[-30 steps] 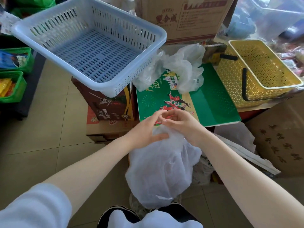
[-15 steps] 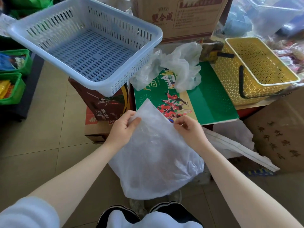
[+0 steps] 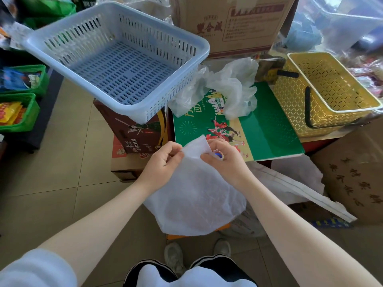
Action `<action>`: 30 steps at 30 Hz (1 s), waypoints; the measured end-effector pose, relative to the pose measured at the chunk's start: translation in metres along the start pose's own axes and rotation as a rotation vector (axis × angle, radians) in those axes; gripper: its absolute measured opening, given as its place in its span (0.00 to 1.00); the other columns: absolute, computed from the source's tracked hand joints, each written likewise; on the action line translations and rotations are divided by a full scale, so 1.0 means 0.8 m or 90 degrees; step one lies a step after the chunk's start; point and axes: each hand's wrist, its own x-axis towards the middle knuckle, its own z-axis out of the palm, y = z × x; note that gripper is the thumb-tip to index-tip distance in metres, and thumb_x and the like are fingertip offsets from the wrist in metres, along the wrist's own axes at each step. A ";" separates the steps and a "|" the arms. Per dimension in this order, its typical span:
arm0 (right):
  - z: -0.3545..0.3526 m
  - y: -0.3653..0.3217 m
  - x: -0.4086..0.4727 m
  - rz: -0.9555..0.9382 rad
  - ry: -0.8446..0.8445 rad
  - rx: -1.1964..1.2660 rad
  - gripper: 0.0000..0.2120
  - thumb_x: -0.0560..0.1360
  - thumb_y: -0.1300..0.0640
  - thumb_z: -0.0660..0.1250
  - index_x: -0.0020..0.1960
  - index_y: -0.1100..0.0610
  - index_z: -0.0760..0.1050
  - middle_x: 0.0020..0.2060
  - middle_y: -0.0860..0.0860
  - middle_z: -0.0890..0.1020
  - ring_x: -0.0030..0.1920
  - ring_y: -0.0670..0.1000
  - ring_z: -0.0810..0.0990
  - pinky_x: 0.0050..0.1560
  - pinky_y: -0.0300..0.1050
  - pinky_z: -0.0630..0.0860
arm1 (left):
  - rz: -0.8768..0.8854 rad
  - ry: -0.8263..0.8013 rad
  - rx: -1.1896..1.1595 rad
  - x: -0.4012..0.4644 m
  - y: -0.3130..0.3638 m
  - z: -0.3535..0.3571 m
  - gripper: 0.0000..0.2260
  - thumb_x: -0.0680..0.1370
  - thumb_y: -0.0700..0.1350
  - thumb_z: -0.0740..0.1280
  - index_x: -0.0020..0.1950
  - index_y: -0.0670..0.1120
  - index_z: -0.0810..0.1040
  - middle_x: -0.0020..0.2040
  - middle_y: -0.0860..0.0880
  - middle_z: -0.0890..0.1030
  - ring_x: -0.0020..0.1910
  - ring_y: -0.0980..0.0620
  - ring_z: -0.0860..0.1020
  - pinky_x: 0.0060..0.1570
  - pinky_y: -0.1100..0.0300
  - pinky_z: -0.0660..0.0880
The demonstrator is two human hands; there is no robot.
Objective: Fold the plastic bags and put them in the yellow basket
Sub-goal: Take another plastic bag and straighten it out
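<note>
Slippage is my worry: left hand (image 3: 163, 162) and right hand (image 3: 222, 157) pinch only the top corner of the thin plastic bag (image 3: 196, 195) hanging over the floor, so it may slide loose or billow unevenly, well short of the yellow basket (image 3: 325, 90).

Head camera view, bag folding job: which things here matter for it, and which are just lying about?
Part of the job:
held plastic bag
left hand
right hand
crumpled bags
yellow basket

Lying about:
blue basket
green box
cardboard carton
green bins
</note>
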 end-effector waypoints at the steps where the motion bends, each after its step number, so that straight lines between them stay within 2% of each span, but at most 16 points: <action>1: -0.001 -0.001 -0.002 -0.021 -0.014 -0.010 0.09 0.73 0.61 0.69 0.37 0.51 0.73 0.56 0.48 0.76 0.57 0.48 0.73 0.52 0.29 0.66 | -0.003 -0.012 -0.005 0.001 0.001 -0.001 0.06 0.78 0.51 0.62 0.47 0.49 0.74 0.41 0.52 0.76 0.39 0.60 0.73 0.41 0.69 0.69; 3: 0.003 -0.002 -0.005 -0.065 -0.040 -0.066 0.13 0.72 0.60 0.70 0.35 0.46 0.70 0.62 0.46 0.71 0.64 0.48 0.69 0.60 0.34 0.63 | 0.008 -0.030 0.016 0.004 0.007 -0.002 0.11 0.75 0.55 0.63 0.47 0.48 0.75 0.42 0.51 0.78 0.41 0.58 0.75 0.43 0.66 0.71; 5: 0.010 -0.004 -0.007 -0.088 -0.061 -0.098 0.07 0.73 0.58 0.70 0.37 0.51 0.74 0.63 0.45 0.70 0.66 0.49 0.67 0.63 0.42 0.63 | 0.027 -0.043 0.039 0.008 0.018 0.001 0.11 0.75 0.54 0.65 0.46 0.47 0.77 0.41 0.49 0.79 0.40 0.56 0.76 0.40 0.63 0.71; 6: 0.012 -0.004 -0.006 -0.097 -0.071 -0.108 0.05 0.73 0.58 0.70 0.39 0.56 0.75 0.60 0.45 0.72 0.63 0.47 0.69 0.61 0.40 0.63 | 0.050 -0.047 0.048 0.009 0.022 0.003 0.08 0.77 0.51 0.64 0.46 0.47 0.77 0.40 0.48 0.79 0.39 0.54 0.76 0.39 0.62 0.71; 8: 0.013 -0.004 -0.006 -0.116 -0.101 -0.133 0.10 0.72 0.57 0.71 0.39 0.63 0.74 0.47 0.50 0.77 0.48 0.48 0.72 0.48 0.33 0.65 | 0.100 -0.025 0.059 0.010 0.027 0.005 0.07 0.79 0.47 0.61 0.45 0.47 0.77 0.38 0.48 0.79 0.38 0.52 0.76 0.38 0.64 0.70; 9: 0.011 -0.003 -0.007 -0.108 -0.132 -0.149 0.12 0.71 0.56 0.72 0.37 0.63 0.74 0.40 0.52 0.76 0.41 0.48 0.70 0.41 0.32 0.63 | 0.114 0.008 0.057 0.010 0.027 0.004 0.08 0.79 0.47 0.60 0.45 0.46 0.76 0.38 0.47 0.79 0.38 0.52 0.75 0.38 0.67 0.69; 11: 0.005 0.007 -0.013 -0.055 -0.197 -0.203 0.15 0.71 0.54 0.72 0.31 0.53 0.69 0.32 0.48 0.70 0.33 0.45 0.65 0.34 0.35 0.62 | 0.104 0.098 0.047 0.009 0.028 -0.003 0.09 0.80 0.47 0.58 0.45 0.46 0.75 0.37 0.44 0.77 0.37 0.51 0.73 0.36 0.70 0.67; 13: -0.003 0.028 -0.021 -0.019 -0.206 -0.235 0.21 0.71 0.54 0.72 0.28 0.51 0.63 0.28 0.47 0.66 0.29 0.45 0.62 0.30 0.37 0.60 | 0.059 0.177 0.027 0.009 0.025 -0.011 0.08 0.80 0.46 0.57 0.45 0.50 0.74 0.38 0.48 0.77 0.38 0.60 0.73 0.38 0.74 0.67; 16: -0.020 0.056 -0.029 0.021 -0.169 -0.293 0.16 0.73 0.54 0.69 0.29 0.54 0.68 0.29 0.51 0.69 0.32 0.49 0.66 0.32 0.40 0.60 | -0.028 0.237 0.001 0.008 0.005 -0.024 0.11 0.81 0.46 0.56 0.42 0.54 0.73 0.38 0.55 0.75 0.38 0.67 0.72 0.37 0.77 0.66; 19: -0.041 0.066 -0.030 0.099 -0.137 -0.306 0.08 0.74 0.55 0.68 0.36 0.54 0.75 0.35 0.47 0.73 0.37 0.48 0.71 0.35 0.32 0.65 | -0.094 0.174 0.091 0.000 -0.025 -0.033 0.07 0.80 0.45 0.57 0.45 0.53 0.73 0.39 0.54 0.76 0.40 0.63 0.73 0.40 0.70 0.68; 21: -0.045 0.063 -0.029 0.093 -0.158 -0.324 0.05 0.74 0.56 0.67 0.40 0.56 0.77 0.37 0.46 0.74 0.39 0.47 0.72 0.36 0.32 0.65 | -0.091 0.108 0.220 -0.005 -0.030 -0.033 0.05 0.78 0.45 0.63 0.53 0.48 0.72 0.46 0.51 0.76 0.47 0.55 0.74 0.45 0.64 0.69; 23: -0.041 0.052 -0.025 0.057 -0.201 -0.352 0.05 0.75 0.56 0.67 0.41 0.56 0.76 0.40 0.48 0.75 0.42 0.50 0.73 0.38 0.38 0.65 | 0.098 0.064 0.393 -0.001 -0.023 -0.023 0.16 0.73 0.47 0.70 0.58 0.44 0.72 0.57 0.46 0.75 0.58 0.49 0.71 0.59 0.59 0.65; 25: -0.034 0.040 -0.019 0.028 -0.231 -0.364 0.03 0.75 0.56 0.66 0.44 0.56 0.77 0.42 0.47 0.74 0.42 0.49 0.73 0.36 0.36 0.65 | 0.294 -0.010 0.502 0.009 -0.009 -0.005 0.19 0.69 0.52 0.72 0.54 0.45 0.73 0.62 0.43 0.73 0.62 0.45 0.69 0.65 0.54 0.61; 27: -0.028 0.027 -0.014 -0.008 -0.226 -0.351 0.05 0.75 0.56 0.67 0.48 0.57 0.78 0.43 0.46 0.74 0.42 0.48 0.73 0.38 0.36 0.66 | 0.335 -0.110 0.505 0.019 -0.003 0.013 0.19 0.68 0.55 0.72 0.50 0.46 0.72 0.62 0.42 0.75 0.60 0.43 0.73 0.61 0.50 0.68; 29: -0.027 0.019 -0.012 -0.037 -0.190 -0.292 0.06 0.73 0.58 0.69 0.50 0.56 0.76 0.44 0.45 0.74 0.43 0.47 0.74 0.43 0.37 0.68 | 0.337 -0.172 0.482 0.023 -0.004 0.028 0.15 0.71 0.55 0.67 0.49 0.46 0.72 0.53 0.45 0.79 0.48 0.44 0.80 0.44 0.53 0.78; 30: -0.028 0.017 -0.012 -0.043 -0.179 -0.261 0.09 0.72 0.59 0.70 0.50 0.55 0.73 0.44 0.43 0.73 0.44 0.43 0.73 0.43 0.35 0.67 | 0.341 -0.174 0.474 0.023 -0.009 0.031 0.13 0.73 0.54 0.63 0.48 0.45 0.73 0.47 0.46 0.80 0.41 0.45 0.80 0.35 0.56 0.78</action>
